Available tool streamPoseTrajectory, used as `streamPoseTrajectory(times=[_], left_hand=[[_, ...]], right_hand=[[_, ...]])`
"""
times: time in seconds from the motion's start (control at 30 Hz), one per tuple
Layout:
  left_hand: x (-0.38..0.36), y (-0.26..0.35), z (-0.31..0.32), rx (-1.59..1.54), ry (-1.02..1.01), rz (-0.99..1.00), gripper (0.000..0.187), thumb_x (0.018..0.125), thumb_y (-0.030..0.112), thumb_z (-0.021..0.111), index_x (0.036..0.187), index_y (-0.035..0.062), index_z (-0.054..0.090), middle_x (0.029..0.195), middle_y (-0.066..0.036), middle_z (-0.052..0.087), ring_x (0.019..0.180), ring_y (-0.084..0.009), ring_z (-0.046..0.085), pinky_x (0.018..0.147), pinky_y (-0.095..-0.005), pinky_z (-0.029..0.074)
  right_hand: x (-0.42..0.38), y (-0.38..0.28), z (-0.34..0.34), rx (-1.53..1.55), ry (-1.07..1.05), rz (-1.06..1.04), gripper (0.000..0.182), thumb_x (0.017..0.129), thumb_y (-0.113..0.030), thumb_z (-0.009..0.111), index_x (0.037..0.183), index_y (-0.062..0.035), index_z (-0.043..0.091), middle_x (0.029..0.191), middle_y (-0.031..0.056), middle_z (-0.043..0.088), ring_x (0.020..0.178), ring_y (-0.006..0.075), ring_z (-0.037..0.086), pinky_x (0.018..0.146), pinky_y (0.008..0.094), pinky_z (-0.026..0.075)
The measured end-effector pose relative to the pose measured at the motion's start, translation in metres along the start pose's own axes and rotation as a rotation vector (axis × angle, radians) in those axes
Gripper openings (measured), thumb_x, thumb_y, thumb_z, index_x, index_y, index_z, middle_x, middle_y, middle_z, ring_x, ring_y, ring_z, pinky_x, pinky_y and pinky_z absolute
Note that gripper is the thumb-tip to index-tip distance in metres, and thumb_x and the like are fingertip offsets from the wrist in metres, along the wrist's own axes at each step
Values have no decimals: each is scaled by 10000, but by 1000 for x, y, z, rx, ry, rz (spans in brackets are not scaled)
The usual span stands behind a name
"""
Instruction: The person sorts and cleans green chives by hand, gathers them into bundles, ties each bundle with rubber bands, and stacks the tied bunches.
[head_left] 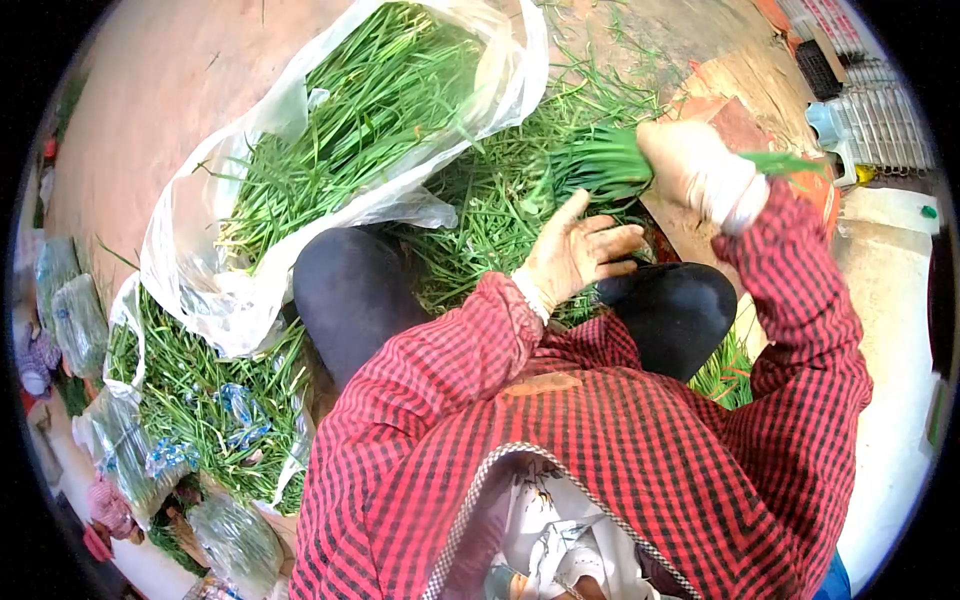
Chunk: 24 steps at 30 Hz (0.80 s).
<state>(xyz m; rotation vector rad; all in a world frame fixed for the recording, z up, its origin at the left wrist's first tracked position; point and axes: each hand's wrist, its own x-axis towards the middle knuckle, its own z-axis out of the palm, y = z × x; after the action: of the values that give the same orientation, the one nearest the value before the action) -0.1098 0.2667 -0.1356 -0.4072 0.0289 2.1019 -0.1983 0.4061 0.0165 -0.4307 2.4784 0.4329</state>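
Note:
My right hand (690, 170), in a pale glove, is closed round a bunch of long green stalks (600, 165). The leafy end points left, and a few thin ends stick out past the wrist on the right. Just below the bunch, my left hand (580, 250) is spread with nothing in it, also in a pale glove. Loose green stalks (480, 220) lie heaped on the ground beneath and left of both hands. A clear plastic bag (190, 230) full of stalks lies open at the upper left.
A second open bag of stalks (200, 390) is at the lower left, with wrapped bundles (235, 540) beyond it. My knees flank the heap. A wooden board (740, 95) and a light blue and white object (825, 120) are at the upper right.

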Motion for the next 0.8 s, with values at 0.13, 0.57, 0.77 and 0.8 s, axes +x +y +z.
streamPoseTrajectory(times=[0.13,0.57,0.77,0.8], left_hand=[[-3,11,8,23,-82,169,644,935,495,553,1313,-14,435,1174,-195,599,1114,-302,603,948,-502,496],[-70,1,25,489,322,-26,209,895,204,586,1005,32,629,722,-8,588,606,-128,531,560,-250,448],[-119,3,54,880,262,20,368,795,167,677,1097,-30,598,804,-91,628,608,-130,513,558,-255,406],[-128,7,58,887,275,36,396,786,139,666,1133,-32,575,880,-113,650,612,-136,518,569,-259,423]], right_hand=[[-31,-59,98,39,615,-328,249,800,-61,518,1032,25,538,679,126,587,605,295,640,500,398,515],[-39,-97,171,2326,-68,-292,315,984,-333,525,1115,-51,573,1071,55,612,986,138,610,793,319,530],[-9,-73,94,2282,861,-150,532,964,-297,547,1404,-20,438,1459,95,432,1318,209,425,1134,322,287],[-9,-58,69,2601,648,31,582,942,-342,575,1399,-7,440,1490,99,394,1338,212,406,1152,322,260]])
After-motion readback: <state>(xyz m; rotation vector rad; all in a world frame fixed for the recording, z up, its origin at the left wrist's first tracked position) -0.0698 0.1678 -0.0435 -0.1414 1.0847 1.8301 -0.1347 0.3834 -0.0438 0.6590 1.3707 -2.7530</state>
